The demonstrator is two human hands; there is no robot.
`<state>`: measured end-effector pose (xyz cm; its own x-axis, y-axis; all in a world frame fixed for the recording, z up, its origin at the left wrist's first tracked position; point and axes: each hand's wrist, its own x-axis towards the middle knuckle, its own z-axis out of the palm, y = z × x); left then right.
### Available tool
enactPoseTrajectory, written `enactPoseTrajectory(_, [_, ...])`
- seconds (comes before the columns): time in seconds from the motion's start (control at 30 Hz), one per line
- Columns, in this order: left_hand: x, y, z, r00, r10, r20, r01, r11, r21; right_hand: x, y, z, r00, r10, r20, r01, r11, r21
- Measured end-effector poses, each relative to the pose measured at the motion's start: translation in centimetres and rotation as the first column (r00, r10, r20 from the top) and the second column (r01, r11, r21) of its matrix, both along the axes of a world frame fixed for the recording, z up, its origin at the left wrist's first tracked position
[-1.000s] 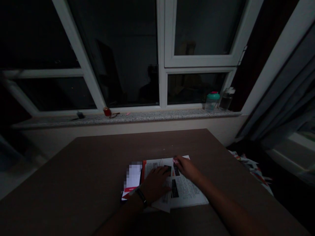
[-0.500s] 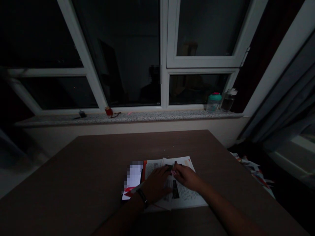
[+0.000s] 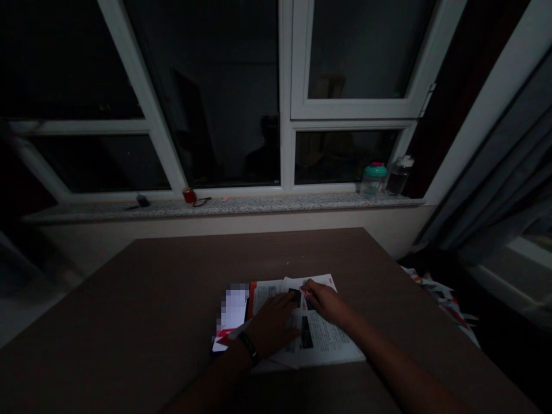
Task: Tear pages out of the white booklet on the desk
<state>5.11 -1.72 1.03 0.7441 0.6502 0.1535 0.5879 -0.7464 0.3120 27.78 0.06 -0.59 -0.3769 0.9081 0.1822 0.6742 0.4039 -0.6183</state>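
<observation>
An open book [image 3: 332, 339] with printed text and dark pictures lies on the brown table. My left hand [image 3: 273, 322], with a dark band at its wrist, rests flat over the left page, fingers stretched out. On the upper part of the right page, my right hand [image 3: 323, 300] has its fingers closed in a pinch on a small pink thing [image 3: 305, 292]. Its kind is too small and dim to make out. A lit phone [image 3: 233, 310], partly blurred out, is beside the book's left edge, close to my left forearm.
The brown table [image 3: 172, 287] reaches toward the window wall. On the stone sill [image 3: 259, 204] stand a teal-lidded shaker bottle [image 3: 374, 179], a clear bottle [image 3: 399, 177], a small red jar [image 3: 188, 195] and a small dark bottle [image 3: 142, 200]. Colourful papers [image 3: 444, 299] lie beyond the table's right edge.
My right hand has shifted slightly up the page, with the pink thing still pinched. My left hand stays flat on the book. The view has moved very slightly.
</observation>
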Motion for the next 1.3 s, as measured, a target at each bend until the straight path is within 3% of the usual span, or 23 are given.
enactPoseTrajectory(0.2, [0.2, 0.0, 0.4, 1.000, 0.026, 0.011, -0.025, 0.998, -0.065, -0.4, -2.4, 0.6, 0.990, 0.136, 0.024, -0.136, 0.990, 0.026])
enactPoseTrajectory(0.5, [0.0, 0.0, 0.3, 1.000, 0.005, -0.014, -0.005, 1.000, -0.030, 0.2, 0.8, -0.7, 0.999, -0.045, 0.012, 0.045, 0.998, 0.045])
enactPoseTrajectory(0.73, [-0.1, 0.7, -1.3, 1.000, 0.031, -0.006, -0.031, 1.000, 0.005, 0.2, -0.4, -0.5, 0.991, -0.076, -0.109, 0.087, 0.992, 0.097])
enactPoseTrajectory(0.9, [0.2, 0.6, -0.7, 0.998, 0.059, 0.002, -0.059, 0.998, 0.012, -0.1, -0.8, -0.4, 0.992, -0.009, -0.126, 0.023, 0.993, 0.113])
enactPoseTrajectory(1.03, [0.2, 0.6, -0.5, 0.999, 0.040, 0.011, -0.040, 0.999, 0.030, -0.3, -0.4, -0.6, 0.993, -0.033, -0.116, 0.048, 0.991, 0.128])
enactPoseTrajectory(1.3, [0.0, 0.7, -1.2, 0.999, 0.034, 0.028, -0.035, 0.998, 0.044, -0.2, -0.8, -0.1, 0.988, 0.091, -0.123, -0.092, 0.996, -0.002])
